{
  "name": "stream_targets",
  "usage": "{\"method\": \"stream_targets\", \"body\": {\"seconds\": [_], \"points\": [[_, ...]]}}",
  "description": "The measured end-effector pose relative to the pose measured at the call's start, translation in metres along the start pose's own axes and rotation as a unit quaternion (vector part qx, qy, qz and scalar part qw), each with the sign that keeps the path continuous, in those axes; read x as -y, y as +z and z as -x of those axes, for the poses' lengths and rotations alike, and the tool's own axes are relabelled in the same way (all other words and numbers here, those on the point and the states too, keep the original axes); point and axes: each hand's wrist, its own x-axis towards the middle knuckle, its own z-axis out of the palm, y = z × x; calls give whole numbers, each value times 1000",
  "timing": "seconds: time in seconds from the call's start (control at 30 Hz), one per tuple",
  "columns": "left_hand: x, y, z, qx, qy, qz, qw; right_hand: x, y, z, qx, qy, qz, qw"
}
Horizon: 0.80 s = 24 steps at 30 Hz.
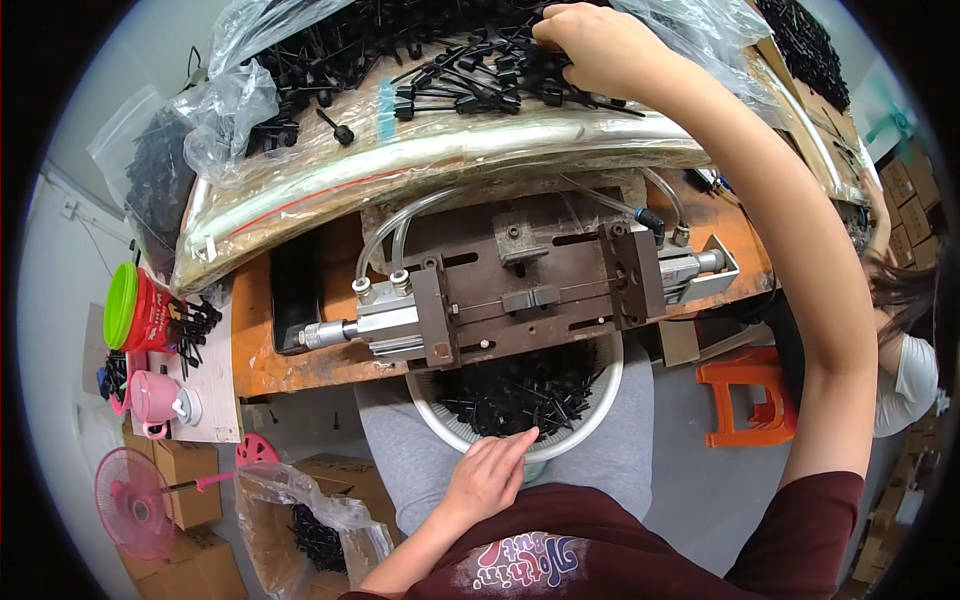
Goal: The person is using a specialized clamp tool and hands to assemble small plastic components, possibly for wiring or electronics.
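Observation:
My right hand [600, 52] reaches to the far side, into a pile of black plastic parts with thin stems [465, 75]. Its fingers are curled down among them, and whether a part is between the fingertips is hidden. My left hand [490, 476] lies with stretched fingers on the near rim of a white basket [608, 405], holding nothing. Many black parts [520, 395] lie in this basket, which sits on my lap. Between the basket and the pile stands a metal clamping fixture [560, 262] with an air cylinder at each end.
Clear air hoses [405, 215] arch over the fixture on an orange bench [255, 335]. A film-wrapped padded edge [420, 150] borders the pile. At left are a red bucket [150, 310], a pink mug [153, 395] and a pink fan [130, 503]. An orange stool [745, 395] and another person [905, 370] are right.

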Motion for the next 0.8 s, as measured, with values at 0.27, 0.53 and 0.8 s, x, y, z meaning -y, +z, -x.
{"method": "stream_targets", "body": {"seconds": [0.27, 0.53, 0.8], "points": [[-1, -2, -6, -6, 23, -3, 1000, -27, -33, -3, -40, 89, -203, 974], [-6, -5, -8, 4, 18, -1, 1000, -5, -42, 4, 103, 33, -36, 994], [-6, -5, -7, 14, 19, -3, 1000, -31, -31, 0, -18, 68, -104, 992]]}}
